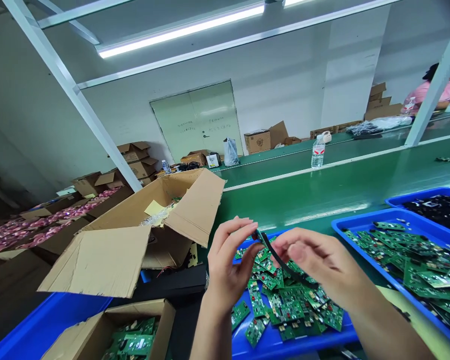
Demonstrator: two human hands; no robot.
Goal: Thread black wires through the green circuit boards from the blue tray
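My left hand [228, 265] and my right hand [315, 265] are raised close together above a blue plastic tray [270, 345]. Between their fingertips they pinch a thin black flexible strip [281, 262], which runs down to the right beneath my right fingers. Its exact shape is partly hidden by my fingers. Directly below lies a loose heap of green circuit boards [285, 310]. Neither hand touches the boards.
A second blue tray [363, 225] of green boards stands to the right, and a third [427, 195] holds dark parts. An open cardboard box [146, 225] stands left, with a boxful of boards [135, 345] below. Beyond lie a green conveyor belt [285, 205], a water bottle [318, 152] and a co-worker [431, 87].
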